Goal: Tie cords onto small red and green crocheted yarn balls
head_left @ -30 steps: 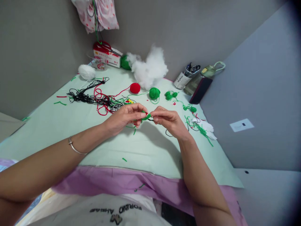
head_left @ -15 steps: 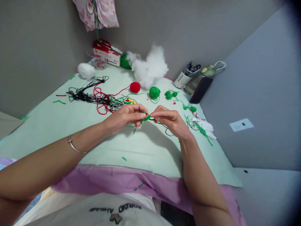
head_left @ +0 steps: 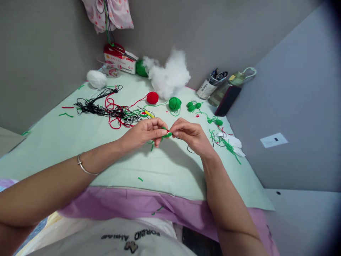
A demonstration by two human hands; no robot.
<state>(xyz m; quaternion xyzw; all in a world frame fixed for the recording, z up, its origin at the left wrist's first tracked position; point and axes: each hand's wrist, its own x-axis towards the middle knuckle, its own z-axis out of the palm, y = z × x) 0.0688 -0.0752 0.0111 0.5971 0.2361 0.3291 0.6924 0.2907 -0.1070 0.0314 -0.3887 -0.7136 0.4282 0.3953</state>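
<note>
My left hand and my right hand meet above the pale green mat. Both pinch a small green yarn piece between their fingertips. A thin black thread hangs from under my right hand, whose fingers are curled tight. A silver bangle sits on my left wrist. Just beyond the hands lie a tangle of black, red and green threads, a red yarn ball and a green yarn ball.
White stuffing, a white yarn ball and a red-and-white box with scissors sit at the back. A cup of tools, a bottle and a dark phone stand at the right. Green scraps lie near the right edge.
My two hands have drawn a little closer together around the green yarn piece. The black thread under my right hand has shifted slightly. Everything else on the mat stays put.
</note>
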